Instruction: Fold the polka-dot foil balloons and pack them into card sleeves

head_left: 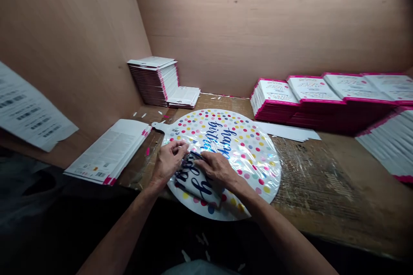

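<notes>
A flat, round foil balloon (pixel 248 154) with coloured dots and blue "happy birthday" lettering lies on the cardboard surface, its neck pointing left. Over its near left part is a smaller folded piece (pixel 206 189) with large dark letters; whether it is separate or part of the balloon I cannot tell. My left hand (pixel 171 159) pinches the far left corner of this folded piece, thumb against forefinger. At its far edge, my right hand (pixel 217 167) grips with curled fingers, the wrist resting over the balloon.
A tall stack of white cards (pixel 153 79) stands at the back left. Printed cards (pixel 111 150) lie at the left edge. Pink-edged packs (pixel 306 94) line the back right, with more cards (pixel 393 142) at far right. A barcode sheet (pixel 29 107) hangs on the left wall.
</notes>
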`<state>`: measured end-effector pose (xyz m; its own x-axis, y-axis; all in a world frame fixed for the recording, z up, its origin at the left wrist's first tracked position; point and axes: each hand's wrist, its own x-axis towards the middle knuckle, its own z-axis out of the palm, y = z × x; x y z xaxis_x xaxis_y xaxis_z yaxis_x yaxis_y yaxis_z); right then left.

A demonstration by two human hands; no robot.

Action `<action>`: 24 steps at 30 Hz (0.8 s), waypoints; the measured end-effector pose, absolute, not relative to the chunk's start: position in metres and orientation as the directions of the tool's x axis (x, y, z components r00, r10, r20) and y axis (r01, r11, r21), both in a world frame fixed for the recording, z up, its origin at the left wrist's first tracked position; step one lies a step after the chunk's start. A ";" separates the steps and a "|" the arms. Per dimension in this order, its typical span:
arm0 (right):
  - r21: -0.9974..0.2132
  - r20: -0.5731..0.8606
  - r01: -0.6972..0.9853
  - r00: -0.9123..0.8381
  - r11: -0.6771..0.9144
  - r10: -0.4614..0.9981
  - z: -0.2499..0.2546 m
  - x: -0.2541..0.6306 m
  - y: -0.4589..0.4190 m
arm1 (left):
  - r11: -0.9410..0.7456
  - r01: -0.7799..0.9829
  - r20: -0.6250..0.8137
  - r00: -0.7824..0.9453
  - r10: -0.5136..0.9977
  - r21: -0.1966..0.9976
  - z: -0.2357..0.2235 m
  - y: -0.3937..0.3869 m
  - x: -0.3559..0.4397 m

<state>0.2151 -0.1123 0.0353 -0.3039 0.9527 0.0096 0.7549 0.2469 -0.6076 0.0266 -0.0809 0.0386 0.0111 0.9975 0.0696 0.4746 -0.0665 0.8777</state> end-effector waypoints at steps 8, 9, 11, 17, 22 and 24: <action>-0.791 -0.021 0.605 -0.181 0.095 0.983 0.025 0.275 -0.129 | 0.197 0.977 0.195 -0.178 0.964 -0.083 0.054 -0.070 -0.088; -0.808 -0.015 0.582 -0.174 0.091 0.985 0.024 0.276 -0.131 | 0.182 0.975 0.149 -0.163 0.975 -0.126 0.053 -0.068 -0.093; -0.840 -0.008 0.535 -0.170 0.085 0.985 0.024 0.276 -0.135 | 0.139 0.975 0.105 -0.123 0.987 -0.173 0.053 -0.063 -0.096; -0.884 -0.027 0.464 -0.180 0.061 0.983 0.021 0.276 -0.135 | 0.102 0.969 0.102 -0.080 0.992 -0.224 0.072 -0.057 -0.092; -0.890 -0.013 0.451 -0.173 0.068 0.985 0.020 0.282 -0.135 | 0.102 0.969 0.100 -0.081 0.992 -0.226 0.082 -0.064 -0.081; -0.887 0.002 0.455 -0.162 0.076 0.987 0.019 0.285 -0.136 | 0.089 0.973 0.115 -0.066 0.991 -0.211 0.082 -0.067 -0.072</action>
